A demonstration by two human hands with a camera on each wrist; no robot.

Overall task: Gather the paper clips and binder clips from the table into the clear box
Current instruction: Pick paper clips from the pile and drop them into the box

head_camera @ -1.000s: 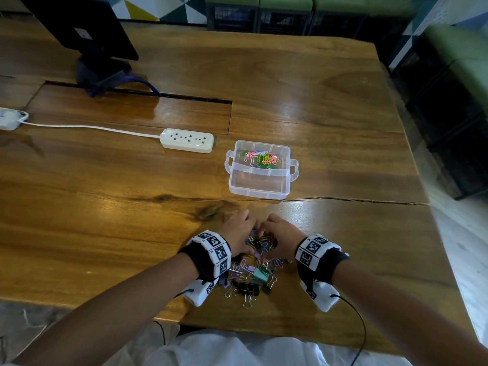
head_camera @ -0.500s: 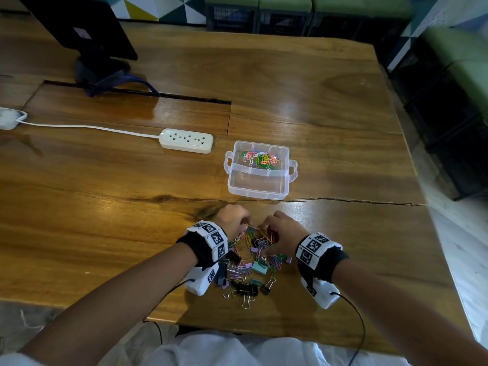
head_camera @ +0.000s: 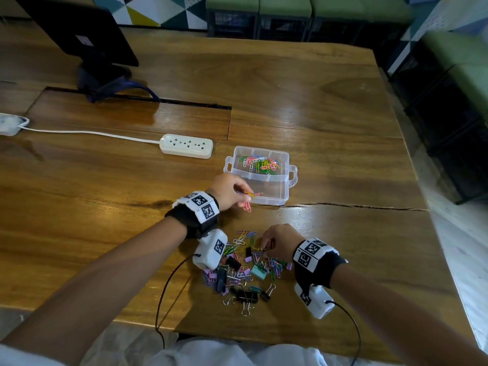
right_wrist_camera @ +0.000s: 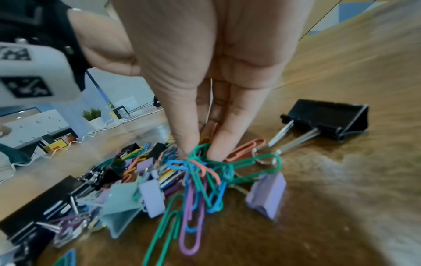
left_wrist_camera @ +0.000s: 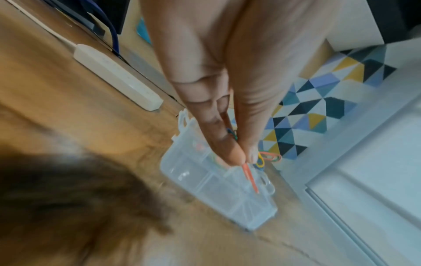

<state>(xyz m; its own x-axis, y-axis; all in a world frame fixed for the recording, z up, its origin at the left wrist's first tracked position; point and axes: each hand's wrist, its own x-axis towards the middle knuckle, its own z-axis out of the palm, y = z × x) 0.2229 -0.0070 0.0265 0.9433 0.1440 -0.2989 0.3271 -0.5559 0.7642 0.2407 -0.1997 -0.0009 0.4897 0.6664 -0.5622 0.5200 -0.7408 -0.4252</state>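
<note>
Left hand (head_camera: 229,190) is pinching a few colored paper clips (head_camera: 250,196) between thumb and fingertips, just at the near-left corner of the clear box (head_camera: 284,192), with a pink one dangling below. That box sits on the wooden surface (head_camera: 330,107) with more clips (head_camera: 261,165) in its far compartment (near one looks bare). Right hand (head_camera: 281,241) is down at the far edge of the clip pile (head_camera: 241,268), nearer the person than the box, fingertips pinching a tangle of paper clips (right_wrist_camera: 200,172).
</note>
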